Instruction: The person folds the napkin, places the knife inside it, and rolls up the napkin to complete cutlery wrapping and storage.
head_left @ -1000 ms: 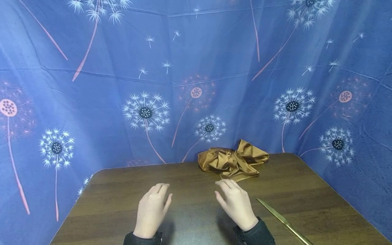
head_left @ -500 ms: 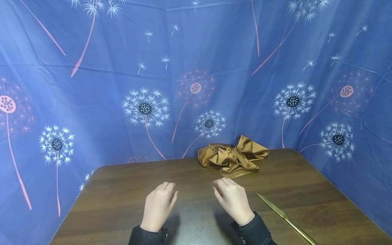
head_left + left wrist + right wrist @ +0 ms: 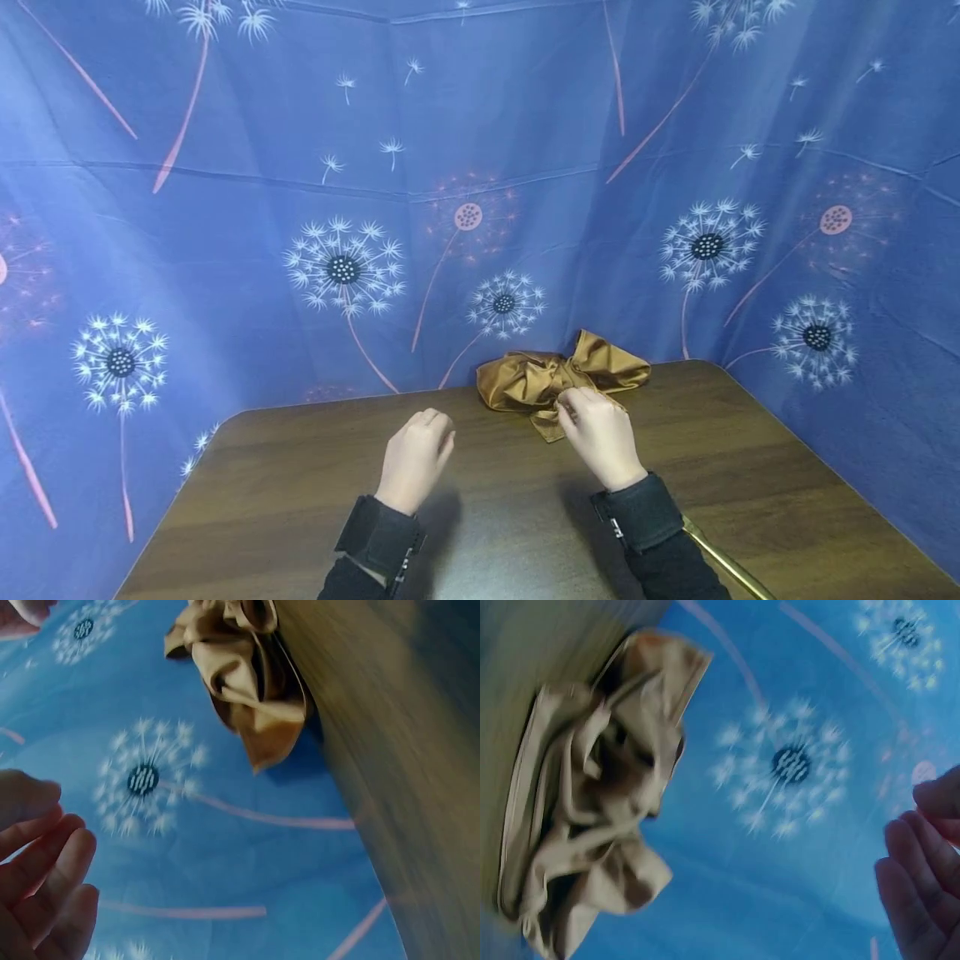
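Observation:
A shiny gold satin cloth (image 3: 517, 379), twisted into a knotted, bow-like bundle, lies at the table's back edge. My right hand (image 3: 602, 435) hovers over the table in front of it and overlaps its lower part in the head view. In the right wrist view a gap shows between the fingers (image 3: 907, 900) and the cloth (image 3: 622, 765). My left hand (image 3: 416, 461) is raised to the left of the cloth, its fingers (image 3: 52, 877) loosely bent around nothing. A gold-coloured knife (image 3: 727, 565) lies at the right, its blade hidden behind my right sleeve.
The brown wooden table (image 3: 277, 500) has a rounded corner at the back left. A blue curtain (image 3: 262, 250) printed with dandelions hangs right behind it and along both sides. Dark cuffs (image 3: 378, 533) cover both wrists.
Both hands have moved forward, the left also to the right, and the right now overlaps the cloth. My right sleeve has come over the knife's blade. The head view has shifted slightly.

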Tool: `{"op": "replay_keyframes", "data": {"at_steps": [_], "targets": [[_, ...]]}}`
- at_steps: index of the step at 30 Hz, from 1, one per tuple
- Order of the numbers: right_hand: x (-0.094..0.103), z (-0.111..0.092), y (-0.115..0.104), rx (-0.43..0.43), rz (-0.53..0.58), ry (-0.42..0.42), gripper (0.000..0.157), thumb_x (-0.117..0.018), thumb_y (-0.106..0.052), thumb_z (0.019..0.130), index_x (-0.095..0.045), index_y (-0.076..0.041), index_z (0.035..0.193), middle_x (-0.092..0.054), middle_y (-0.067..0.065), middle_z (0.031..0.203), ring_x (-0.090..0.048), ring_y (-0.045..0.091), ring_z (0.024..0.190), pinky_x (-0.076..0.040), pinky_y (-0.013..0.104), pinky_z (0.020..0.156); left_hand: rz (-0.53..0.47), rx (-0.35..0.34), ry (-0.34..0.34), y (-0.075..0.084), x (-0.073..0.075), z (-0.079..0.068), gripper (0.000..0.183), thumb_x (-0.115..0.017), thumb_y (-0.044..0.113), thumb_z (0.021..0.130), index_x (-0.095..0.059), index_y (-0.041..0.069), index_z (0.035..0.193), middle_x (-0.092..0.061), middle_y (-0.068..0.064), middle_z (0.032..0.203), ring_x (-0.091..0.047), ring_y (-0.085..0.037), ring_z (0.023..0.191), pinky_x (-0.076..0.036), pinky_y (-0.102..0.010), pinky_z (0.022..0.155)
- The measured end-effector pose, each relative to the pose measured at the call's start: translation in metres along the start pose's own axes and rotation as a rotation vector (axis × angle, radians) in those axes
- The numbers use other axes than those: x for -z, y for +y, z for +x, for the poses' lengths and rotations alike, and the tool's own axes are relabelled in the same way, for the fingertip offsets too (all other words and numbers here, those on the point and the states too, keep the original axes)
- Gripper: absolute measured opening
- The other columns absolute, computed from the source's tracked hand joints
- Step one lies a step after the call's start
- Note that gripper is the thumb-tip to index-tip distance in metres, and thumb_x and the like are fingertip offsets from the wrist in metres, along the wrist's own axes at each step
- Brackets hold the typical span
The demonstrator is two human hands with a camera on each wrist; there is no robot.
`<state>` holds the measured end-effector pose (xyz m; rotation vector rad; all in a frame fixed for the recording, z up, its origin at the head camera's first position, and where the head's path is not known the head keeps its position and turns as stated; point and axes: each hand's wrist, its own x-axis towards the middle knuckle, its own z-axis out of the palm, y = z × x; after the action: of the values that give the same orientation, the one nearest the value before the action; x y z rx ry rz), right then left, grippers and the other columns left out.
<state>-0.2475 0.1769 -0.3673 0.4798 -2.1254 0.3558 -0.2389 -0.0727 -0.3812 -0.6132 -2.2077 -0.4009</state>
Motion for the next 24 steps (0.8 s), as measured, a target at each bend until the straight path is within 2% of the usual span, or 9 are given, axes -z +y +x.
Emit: {"op": "replay_keyframes", "data": {"at_steps": [3,7,11,15,18,21,24], "targets": [[-0.002,0.013,0.019,-0.028,-0.021,-0.002,0.007,-0.066,-0.004,0.070,-0.060,-0.007,0.072,-0.055,0.001,0.063,-0.053,0.019,0.051,-0.041,0.034,0.043,-0.038,0.015,-0.032,0.003,-0.014,0.022,0.013,-0.065,0.005,0.071,-0.055,0.012,0.066,-0.052,0.003,0.065,-0.050,-0.012,0.058,-0.043,-0.027,0.050],[-0.006,0.028,0.043,-0.073,-0.043,-0.018,0.006,-0.064,-0.001,0.072,-0.059,-0.004,0.073,-0.055,0.006,0.063,-0.052,0.021,0.050,-0.041,0.035,0.043,-0.088,0.068,-0.092,0.008,-0.038,0.050,0.014,-0.064,0.004,0.072,-0.054,0.012,0.065,-0.051,0.002,0.063,-0.050,-0.012,0.055,-0.042,-0.027,0.049],[-0.014,0.037,0.061,-0.105,-0.055,-0.042,0.004,-0.062,0.001,0.075,-0.059,-0.002,0.074,-0.054,0.009,0.063,-0.052,0.022,0.050,-0.041,0.035,0.043,-0.079,0.086,-0.141,0.013,-0.064,0.071,0.017,-0.064,0.004,0.072,-0.052,0.012,0.062,-0.049,0.002,0.062,-0.050,-0.014,0.054,-0.041,-0.028,0.049],[-0.025,0.040,0.079,-0.117,-0.065,-0.070,0.003,-0.059,0.001,0.078,-0.061,-0.001,0.075,-0.055,0.010,0.064,-0.054,0.024,0.053,-0.043,0.035,0.046,-0.057,0.061,-0.179,0.022,-0.086,0.085,0.016,-0.063,0.004,0.073,-0.054,0.011,0.062,-0.051,0.000,0.062,-0.054,-0.016,0.055,-0.042,-0.029,0.048],[-0.035,0.037,0.093,-0.136,-0.095,-0.120,0.004,-0.060,0.000,0.078,-0.060,-0.001,0.074,-0.053,0.009,0.062,-0.052,0.023,0.052,-0.042,0.034,0.046,-0.059,0.038,-0.239,0.029,-0.102,0.092,0.016,-0.060,0.004,0.078,-0.056,0.009,0.063,-0.053,-0.003,0.061,-0.054,-0.017,0.054,-0.042,-0.028,0.046],[-0.047,0.031,0.105,-0.154,-0.122,-0.187,0.008,-0.062,-0.001,0.078,-0.057,-0.002,0.073,-0.050,0.007,0.058,-0.051,0.021,0.049,-0.040,0.033,0.044,-0.065,0.028,-0.297,0.036,-0.118,0.095,0.013,-0.059,0.005,0.080,-0.059,0.007,0.067,-0.053,-0.003,0.062,-0.054,-0.015,0.055,-0.040,-0.025,0.045],[-0.058,0.024,0.115,-0.176,-0.124,-0.246,0.010,-0.064,0.000,0.076,-0.055,-0.003,0.073,-0.052,0.008,0.059,-0.052,0.022,0.050,-0.041,0.033,0.043,-0.065,0.018,-0.320,0.043,-0.136,0.096,0.011,-0.060,0.006,0.080,-0.059,0.008,0.069,-0.055,-0.003,0.064,-0.054,-0.014,0.058,-0.041,-0.024,0.048]]}}
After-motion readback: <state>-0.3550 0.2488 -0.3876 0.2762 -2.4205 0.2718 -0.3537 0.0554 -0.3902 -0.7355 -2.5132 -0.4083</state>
